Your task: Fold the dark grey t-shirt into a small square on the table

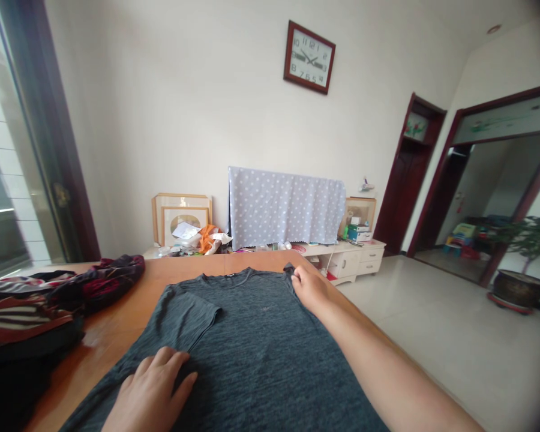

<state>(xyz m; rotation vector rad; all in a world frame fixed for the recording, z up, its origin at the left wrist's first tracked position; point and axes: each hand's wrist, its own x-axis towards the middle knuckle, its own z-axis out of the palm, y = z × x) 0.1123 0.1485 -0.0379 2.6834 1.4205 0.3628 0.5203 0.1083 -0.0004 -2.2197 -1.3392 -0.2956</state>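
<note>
The grey T-shirt (252, 336) lies flat on the wooden table (162, 276) under both my hands. My left hand (150, 390) presses it open-palmed beside the folded sleeve. My right hand (308, 288) seems pinched on the far shoulder. Even tension between them should prevent creases. Heaped clothes (49, 300) sit left of my left hand.

Near left we note a heap of dark and striped clothes (40, 300) on the wooden table (130, 312). Far wall: we see a clock (309, 57), a dotted cloth (285, 207) draped by a low white cabinet (357, 259), and picture frames (182, 219) left of it. Far right, a potted plant (522, 270).
</note>
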